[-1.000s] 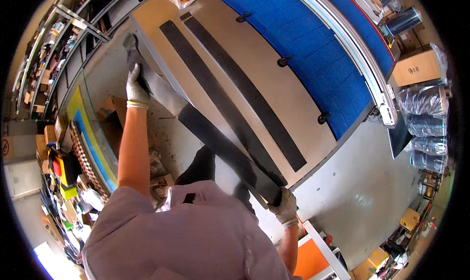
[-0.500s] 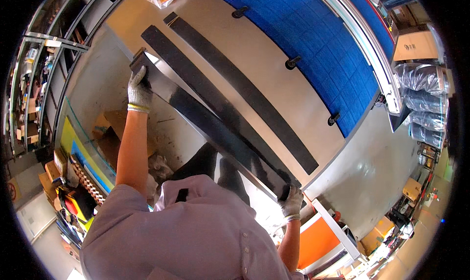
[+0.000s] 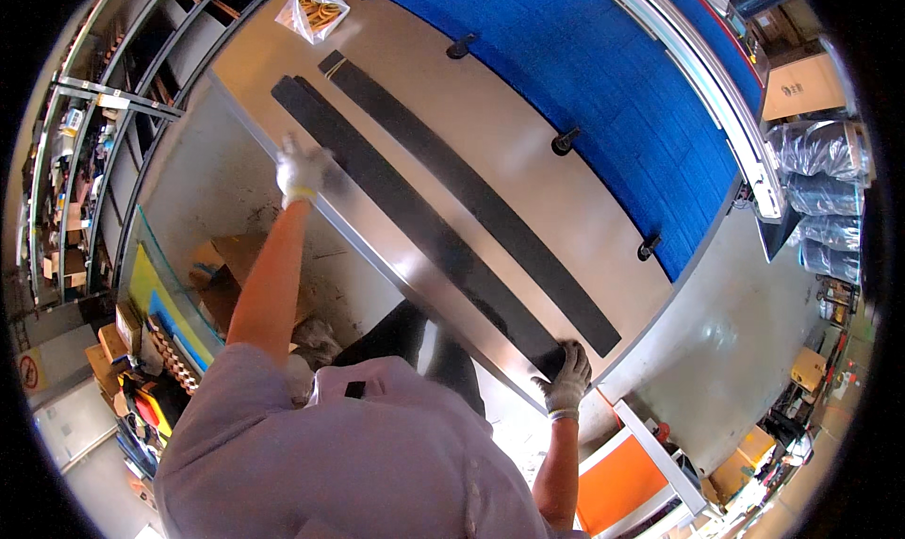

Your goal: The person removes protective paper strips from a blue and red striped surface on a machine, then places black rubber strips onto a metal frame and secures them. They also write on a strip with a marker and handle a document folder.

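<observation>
Two long dark strips lie side by side on a beige metal table (image 3: 528, 176). The nearer strip (image 3: 415, 223) runs along the table's front edge; the farther strip (image 3: 481, 200) lies parallel behind it. My right hand (image 3: 568, 377), in a white glove, grips the near strip's right end at the table's corner. My gloved left hand (image 3: 302, 170) is blurred, at the front edge beside the near strip's left part; its grip is unclear.
A clear bag of yellowish bands (image 3: 316, 11) lies at the table's far left. A blue mat (image 3: 603, 77) with black knobs (image 3: 566, 141) covers the back. Cardboard boxes (image 3: 226, 275) sit on the floor left, an orange cart (image 3: 622, 482) right, shelves (image 3: 85, 143) far left.
A long dark strip held in both hands below the table's front edge has come up onto the table. My left hand moved right and inward to the table edge.
</observation>
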Tool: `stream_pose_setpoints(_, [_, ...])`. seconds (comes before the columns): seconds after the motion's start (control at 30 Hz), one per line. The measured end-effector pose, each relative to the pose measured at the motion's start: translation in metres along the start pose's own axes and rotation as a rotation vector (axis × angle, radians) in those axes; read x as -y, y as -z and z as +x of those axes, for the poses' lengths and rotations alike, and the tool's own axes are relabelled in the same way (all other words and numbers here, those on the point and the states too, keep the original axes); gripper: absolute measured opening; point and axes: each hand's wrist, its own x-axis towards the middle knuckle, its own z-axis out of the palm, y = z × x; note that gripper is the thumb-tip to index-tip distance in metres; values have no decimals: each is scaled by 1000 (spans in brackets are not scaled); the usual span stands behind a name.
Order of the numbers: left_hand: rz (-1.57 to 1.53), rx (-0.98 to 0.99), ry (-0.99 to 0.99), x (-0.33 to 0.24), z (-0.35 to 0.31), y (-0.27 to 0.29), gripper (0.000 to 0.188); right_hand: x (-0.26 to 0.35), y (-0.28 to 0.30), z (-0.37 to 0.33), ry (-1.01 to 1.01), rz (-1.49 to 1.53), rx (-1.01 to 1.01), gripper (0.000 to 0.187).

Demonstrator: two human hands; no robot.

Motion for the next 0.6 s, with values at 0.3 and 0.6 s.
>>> stream_pose_setpoints(0.3, [546,517,-1430,-71,-164,-53,78,-4,-49,-19,15,-22,-203,123])
stream_pose_setpoints(0.6, [466,677,-1381,-57,-161,-46,77,31,-35,-49,37,151,-111,67])
